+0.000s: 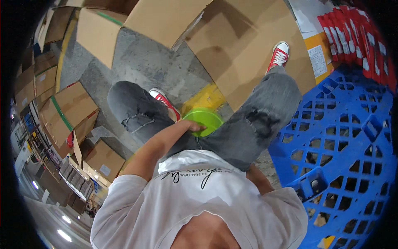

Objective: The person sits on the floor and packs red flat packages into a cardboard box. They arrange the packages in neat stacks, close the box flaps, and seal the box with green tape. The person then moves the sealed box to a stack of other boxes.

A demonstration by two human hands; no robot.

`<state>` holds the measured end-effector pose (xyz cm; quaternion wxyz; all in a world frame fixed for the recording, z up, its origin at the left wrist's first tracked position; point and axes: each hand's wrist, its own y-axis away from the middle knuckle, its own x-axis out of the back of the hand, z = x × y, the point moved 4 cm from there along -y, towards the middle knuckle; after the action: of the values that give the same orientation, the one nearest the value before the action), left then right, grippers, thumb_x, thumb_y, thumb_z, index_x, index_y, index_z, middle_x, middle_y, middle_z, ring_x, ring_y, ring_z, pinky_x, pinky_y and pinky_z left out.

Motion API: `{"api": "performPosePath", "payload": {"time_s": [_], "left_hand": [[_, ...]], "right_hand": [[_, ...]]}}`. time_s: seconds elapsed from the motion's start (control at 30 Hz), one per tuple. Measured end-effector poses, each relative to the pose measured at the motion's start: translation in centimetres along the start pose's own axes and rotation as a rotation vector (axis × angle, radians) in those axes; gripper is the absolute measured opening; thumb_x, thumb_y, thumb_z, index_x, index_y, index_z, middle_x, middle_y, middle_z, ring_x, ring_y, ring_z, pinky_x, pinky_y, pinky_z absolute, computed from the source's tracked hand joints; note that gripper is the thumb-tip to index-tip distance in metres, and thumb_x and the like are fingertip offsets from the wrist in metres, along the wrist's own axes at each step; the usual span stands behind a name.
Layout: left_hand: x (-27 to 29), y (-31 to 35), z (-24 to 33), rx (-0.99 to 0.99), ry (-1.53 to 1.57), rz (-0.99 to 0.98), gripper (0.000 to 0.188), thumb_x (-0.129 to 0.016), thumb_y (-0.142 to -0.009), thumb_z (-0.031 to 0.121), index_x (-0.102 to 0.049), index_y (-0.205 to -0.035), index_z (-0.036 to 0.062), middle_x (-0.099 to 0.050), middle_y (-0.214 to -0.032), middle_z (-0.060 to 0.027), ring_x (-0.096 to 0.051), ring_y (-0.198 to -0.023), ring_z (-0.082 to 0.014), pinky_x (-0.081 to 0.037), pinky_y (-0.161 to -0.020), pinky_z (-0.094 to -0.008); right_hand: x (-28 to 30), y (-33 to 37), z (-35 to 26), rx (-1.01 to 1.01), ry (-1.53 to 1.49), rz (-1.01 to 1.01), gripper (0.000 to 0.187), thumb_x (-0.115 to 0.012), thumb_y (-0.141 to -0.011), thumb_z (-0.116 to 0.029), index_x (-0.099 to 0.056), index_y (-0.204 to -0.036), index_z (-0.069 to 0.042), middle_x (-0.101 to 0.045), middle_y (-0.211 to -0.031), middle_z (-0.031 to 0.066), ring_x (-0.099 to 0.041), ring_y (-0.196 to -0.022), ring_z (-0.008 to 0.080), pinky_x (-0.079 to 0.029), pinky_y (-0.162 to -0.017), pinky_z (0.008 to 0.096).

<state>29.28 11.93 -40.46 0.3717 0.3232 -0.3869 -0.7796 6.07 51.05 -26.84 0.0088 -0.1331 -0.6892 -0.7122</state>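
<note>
My left hand (193,125) is closed on the near left edge of a bright green, round plastic thing (209,119) between my legs. It looks like a shallow bowl or a small stool top; I cannot tell which. Some fingers lie over its rim, the others are hidden. My right forearm (260,179) goes down beside my right thigh, and the hand is hidden behind the leg. My legs, in grey torn jeans (265,120), are spread, with red sneakers (279,56) on the feet.
At the right lies a blue plastic pallet (286,159) with red packages (352,39) stacked at its far end. Flattened cardboard (248,62) lies under my right foot. Cardboard boxes (68,106) stand at the left on the grey concrete floor (141,58). A yellow patch (207,97) marks the floor.
</note>
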Motion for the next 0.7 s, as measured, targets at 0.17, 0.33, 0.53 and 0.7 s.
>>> {"api": "performPosePath", "payload": {"time_s": [0.17, 0.33, 0.53, 0.7], "left_hand": [[4.0, 6.4, 5.1, 0.056, 0.088, -0.017, 0.069, -0.043, -0.100, 0.067, -0.051, -0.151, 0.0222, -0.051, -0.155, -0.0164, -0.045, -0.144, -0.0352, -0.035, -0.119, -0.0460], [8.8, 10.6, 11.4, 0.191, 0.136, -0.050, 0.078, -0.047, -0.096, 0.070, -0.040, -0.158, 0.0235, -0.051, -0.153, -0.0208, -0.048, -0.142, -0.0367, -0.040, -0.116, -0.0464], [10.6, 12.8, 16.7, 0.300, 0.236, 0.047, 0.107, -0.045, -0.091, 0.080, -0.031, -0.159, -0.0014, -0.048, -0.153, -0.0265, -0.047, -0.143, -0.0390, -0.041, -0.115, -0.0472], [15.4, 14.5, 21.0, 0.248, 0.312, 0.295, 0.098, -0.054, -0.090, 0.075, -0.039, -0.157, 0.0049, -0.054, -0.146, -0.0289, -0.047, -0.140, -0.0444, -0.040, -0.115, -0.0490]], "right_hand": [[3.9, 1.5, -1.7, -0.131, -0.080, -0.021, 0.035, -0.064, -0.092, -0.029, -0.062, -0.115, -0.003, -0.066, -0.085, 0.0149, -0.060, -0.077, 0.0332, -0.047, -0.069, 0.0415], [11.5, 5.0, -5.3, -0.173, -0.077, -0.001, 0.033, -0.064, -0.093, -0.030, -0.063, -0.112, -0.004, -0.064, -0.082, 0.0130, -0.058, -0.073, 0.0307, -0.046, -0.066, 0.0400], [21.3, 8.6, -10.1, -0.177, -0.017, 0.025, 0.031, -0.063, -0.094, -0.032, -0.064, -0.109, -0.005, -0.063, -0.078, 0.0106, -0.056, -0.069, 0.0278, -0.045, -0.062, 0.0380], [28.3, 8.6, -14.2, -0.150, 0.051, 0.052, 0.029, -0.063, -0.095, -0.033, -0.064, -0.107, -0.007, -0.061, -0.075, 0.0087, -0.054, -0.065, 0.0253, -0.044, -0.059, 0.0365]]}}
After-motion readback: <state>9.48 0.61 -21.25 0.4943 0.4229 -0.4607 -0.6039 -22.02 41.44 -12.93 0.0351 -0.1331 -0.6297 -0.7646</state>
